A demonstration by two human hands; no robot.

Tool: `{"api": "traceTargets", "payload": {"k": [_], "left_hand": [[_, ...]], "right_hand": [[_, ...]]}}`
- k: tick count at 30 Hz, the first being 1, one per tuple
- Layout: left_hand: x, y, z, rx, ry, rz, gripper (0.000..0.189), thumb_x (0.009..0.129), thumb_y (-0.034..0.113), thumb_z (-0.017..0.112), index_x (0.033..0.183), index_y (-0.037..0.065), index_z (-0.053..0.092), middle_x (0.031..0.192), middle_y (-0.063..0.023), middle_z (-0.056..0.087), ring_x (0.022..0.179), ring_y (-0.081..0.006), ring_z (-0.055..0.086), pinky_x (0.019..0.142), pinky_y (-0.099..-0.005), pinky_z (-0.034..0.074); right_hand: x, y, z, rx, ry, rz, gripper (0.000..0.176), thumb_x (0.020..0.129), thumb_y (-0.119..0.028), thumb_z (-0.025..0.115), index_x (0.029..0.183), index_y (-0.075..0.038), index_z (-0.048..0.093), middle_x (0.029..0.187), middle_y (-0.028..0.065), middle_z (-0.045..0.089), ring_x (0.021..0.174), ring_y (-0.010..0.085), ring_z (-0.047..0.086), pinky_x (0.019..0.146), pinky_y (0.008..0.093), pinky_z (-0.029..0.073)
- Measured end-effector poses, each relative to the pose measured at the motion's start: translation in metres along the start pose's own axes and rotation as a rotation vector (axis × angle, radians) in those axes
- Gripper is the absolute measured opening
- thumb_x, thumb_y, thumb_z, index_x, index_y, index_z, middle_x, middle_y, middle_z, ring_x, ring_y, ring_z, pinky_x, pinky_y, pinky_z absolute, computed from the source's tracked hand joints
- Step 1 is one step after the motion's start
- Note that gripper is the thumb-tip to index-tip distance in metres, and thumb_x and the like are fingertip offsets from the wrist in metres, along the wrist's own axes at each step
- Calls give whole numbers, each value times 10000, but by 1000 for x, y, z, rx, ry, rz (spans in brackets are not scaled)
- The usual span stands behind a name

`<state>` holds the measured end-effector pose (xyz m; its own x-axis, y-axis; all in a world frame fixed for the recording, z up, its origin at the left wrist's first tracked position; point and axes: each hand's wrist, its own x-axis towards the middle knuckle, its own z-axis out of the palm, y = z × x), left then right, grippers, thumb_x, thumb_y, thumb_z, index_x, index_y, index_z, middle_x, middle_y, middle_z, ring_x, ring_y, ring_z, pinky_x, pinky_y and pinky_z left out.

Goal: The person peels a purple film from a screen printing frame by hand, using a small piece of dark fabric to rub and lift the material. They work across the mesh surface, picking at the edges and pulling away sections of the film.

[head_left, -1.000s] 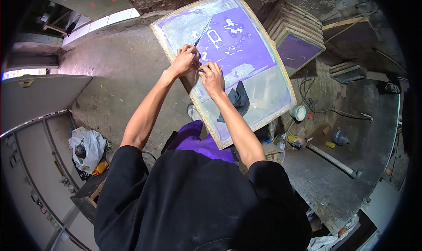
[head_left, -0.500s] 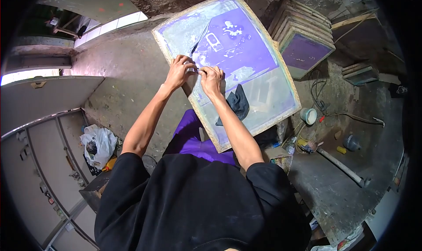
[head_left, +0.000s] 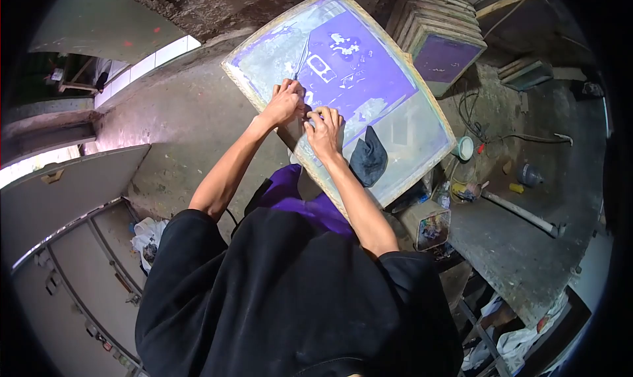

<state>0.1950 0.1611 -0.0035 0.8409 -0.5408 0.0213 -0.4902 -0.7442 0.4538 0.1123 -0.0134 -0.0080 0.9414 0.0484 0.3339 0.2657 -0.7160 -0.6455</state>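
Observation:
A screen-printing frame, with a pale edge and a mesh partly coated purple, lies tilted across my lap. My left hand is closed at its near left part, fingers bent. From those fingers a narrow lifted strip of thin film runs up along the purple area's edge. Close beside it, my right hand has its fingers curled down and pinched over the mesh; what they hold is hidden. A dark cloth rests on the frame, right of my right forearm.
Stacked frames stand beyond the right edge, with smaller ones further right. A white cup, a pipe, a cable and a plastic bottle lie on the right. A plastic bag sits at the left.
My hands have shifted slightly right and down, the left turning over more. The camera view has turned a little. The dark cloth now lies right of my forearm, less covered.

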Motion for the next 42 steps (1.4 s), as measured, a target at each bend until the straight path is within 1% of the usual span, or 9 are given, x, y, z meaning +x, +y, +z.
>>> {"api": "traceTargets", "payload": {"k": [3, 12, 20, 23, 28, 33, 36, 40, 42], "left_hand": [[6, -2, -3, -35, -97, 19, 141, 684, 163, 793, 815, 110, 787, 1195, -84, 599, 1235, -305, 463, 981, -452, 364], [-1, -1, -10, -143, -73, 17, 161, 702, 186, 842, 848, 136, 801, 1237, -70, 577, 1270, -317, 439, 1017, -477, 359], [-24, 6, -12, -132, 77, 117, 190, 760, 182, 832, 949, 170, 810, 1279, -32, 585, 1334, -326, 428, 1052, -487, 360], [-26, 0, -5, -127, 161, 182, 175, 750, 212, 806, 921, 170, 807, 1276, -31, 587, 1324, -297, 432, 1026, -479, 361], [-21, -1, -2, -109, 144, 176, 189, 742, 195, 815, 927, 161, 813, 1281, -24, 593, 1344, -307, 424, 1068, -477, 354], [-9, -2, -3, -127, 109, 188, 212, 714, 196, 815, 921, 155, 817, 1261, -29, 600, 1328, -302, 437, 1070, -472, 357], [0, -3, -4, -136, 84, 183, 223, 702, 188, 818, 923, 153, 819, 1255, -31, 601, 1317, -302, 444, 1068, -469, 360], [9, -6, -4, -85, 20, 200, 244, 687, 190, 829, 928, 153, 825, 1251, -38, 604, 1309, -302, 447, 1066, -467, 365], [12, -11, -5, -127, -14, 198, 265, 671, 230, 840, 922, 146, 823, 1257, -45, 604, 1319, -300, 441, 1043, -468, 370]], "right_hand": [[-1, -5, 6, -53, 19, 32, 172, 805, -87, 774, 976, -80, 765, 987, 55, 658, 1038, 292, 566, 911, 450, 409], [4, 2, 5, -113, -26, -41, 83, 817, -86, 756, 900, -85, 760, 917, 72, 656, 986, 306, 579, 900, 451, 408], [23, 6, -4, -70, -256, 144, 50, 845, -85, 741, 881, -84, 776, 920, 84, 704, 970, 305, 589, 910, 446, 393], [27, 4, -6, -55, -255, 158, 59, 854, -91, 737, 890, -89, 785, 912, 77, 716, 970, 303, 593, 922, 442, 388], [28, 7, -10, -14, -272, 199, 123, 882, -126, 710, 964, -92, 795, 942, 91, 726, 984, 305, 596, 963, 441, 392], [18, 2, -12, 10, -146, 180, 128, 869, -136, 735, 975, -93, 791, 974, 72, 718, 995, 297, 592, 956, 433, 397], [8, -8, -8, -77, -70, 102, 144, 845, -152, 772, 974, -88, 783, 1024, 58, 688, 1031, 292, 577, 941, 429, 400], [3, -10, 6, -147, 17, 98, 159, 818, -170, 804, 948, -83, 772, 1052, 63, 652, 1064, 290, 560, 929, 435, 400], [2, -7, 9, -139, 2, 118, 163, 815, -176, 807, 941, -80, 769, 1046, 69, 648, 1067, 294, 557, 927, 439, 399]]}}
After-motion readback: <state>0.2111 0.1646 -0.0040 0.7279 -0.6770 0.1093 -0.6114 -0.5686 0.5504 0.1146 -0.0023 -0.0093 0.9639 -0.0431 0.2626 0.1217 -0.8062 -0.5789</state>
